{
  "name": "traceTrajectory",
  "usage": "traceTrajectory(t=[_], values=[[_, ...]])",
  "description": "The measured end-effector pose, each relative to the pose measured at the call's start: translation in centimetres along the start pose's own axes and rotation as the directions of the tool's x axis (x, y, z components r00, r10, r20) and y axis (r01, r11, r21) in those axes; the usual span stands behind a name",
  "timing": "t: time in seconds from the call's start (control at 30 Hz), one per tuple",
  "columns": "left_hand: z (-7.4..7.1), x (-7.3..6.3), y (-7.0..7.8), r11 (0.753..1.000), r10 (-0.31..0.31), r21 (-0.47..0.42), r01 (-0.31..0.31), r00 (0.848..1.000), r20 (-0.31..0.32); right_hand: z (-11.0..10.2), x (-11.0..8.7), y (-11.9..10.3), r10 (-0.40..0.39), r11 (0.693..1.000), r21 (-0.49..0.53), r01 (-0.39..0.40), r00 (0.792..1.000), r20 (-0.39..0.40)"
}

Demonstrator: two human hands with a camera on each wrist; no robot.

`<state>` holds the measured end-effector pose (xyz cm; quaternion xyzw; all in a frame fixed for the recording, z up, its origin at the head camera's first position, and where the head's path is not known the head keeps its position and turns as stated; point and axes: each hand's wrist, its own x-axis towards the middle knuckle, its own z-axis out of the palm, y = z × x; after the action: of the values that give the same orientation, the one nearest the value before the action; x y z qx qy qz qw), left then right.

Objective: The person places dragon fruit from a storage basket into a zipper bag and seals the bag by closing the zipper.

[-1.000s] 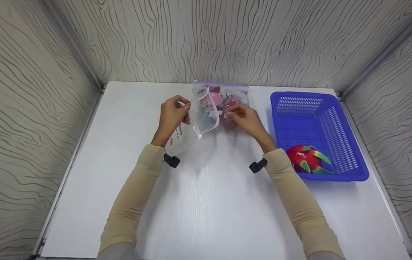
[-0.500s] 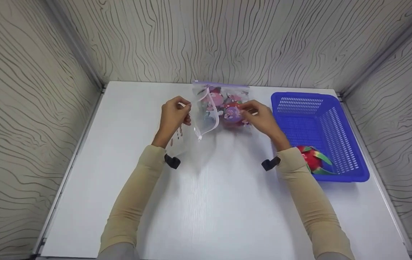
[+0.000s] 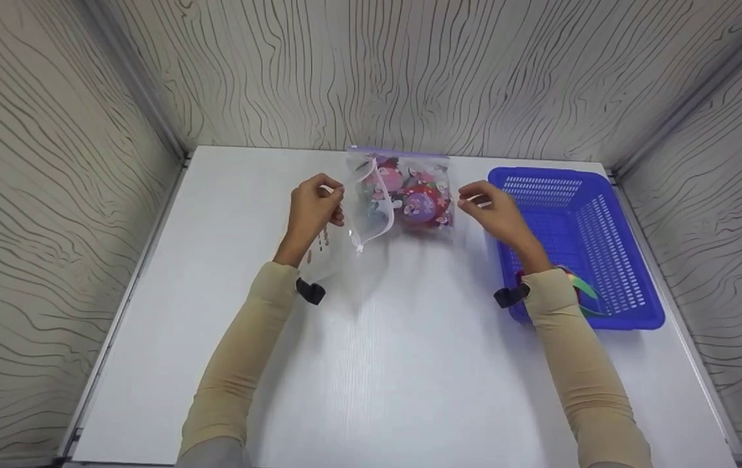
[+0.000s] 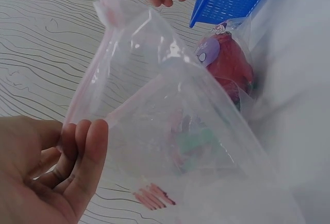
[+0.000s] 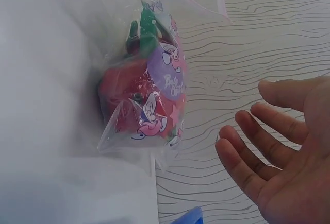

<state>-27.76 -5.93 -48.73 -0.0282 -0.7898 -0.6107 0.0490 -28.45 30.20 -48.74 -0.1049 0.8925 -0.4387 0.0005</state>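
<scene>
My left hand pinches the rim of a clear zip bag between thumb and fingers. The bag's mouth gapes, with its pale pink zip edge bowed outward in the head view. Behind it lies a second zip bag, printed with cartoons and closed along a purple strip; a red thing with green parts shows inside. My right hand hovers just right of this filled bag, holding nothing. In the right wrist view its fingers are spread and loosely bent, apart from the bag.
A blue plastic basket stands on the right side of the white table. In its near left corner is a red dragon fruit with green leaf tips, partly covered by my right sleeve. Wood-patterned panels enclose the table.
My right hand has moved right, away from the open bag and past the filled one, and its sleeve now covers more of the dragon fruit. The left hand stays on the rim.
</scene>
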Motion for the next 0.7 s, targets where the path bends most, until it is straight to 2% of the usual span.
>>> traceTrajectory(t=[0.47, 0.7], values=[[-0.1, 0.1, 0.0, 0.999, 0.019, -0.03, -0.019, 1.0, 0.006, -3.2, -1.3, 1.7, 0.083, 0.996, -0.033, -0.081, 0.995, 0.051], [0.0, 0.1, -0.2, 0.999, 0.014, -0.03, -0.013, 1.0, 0.008, -4.5, -1.9, 2.8, 0.074, 0.995, -0.072, -0.07, 0.996, 0.056]])
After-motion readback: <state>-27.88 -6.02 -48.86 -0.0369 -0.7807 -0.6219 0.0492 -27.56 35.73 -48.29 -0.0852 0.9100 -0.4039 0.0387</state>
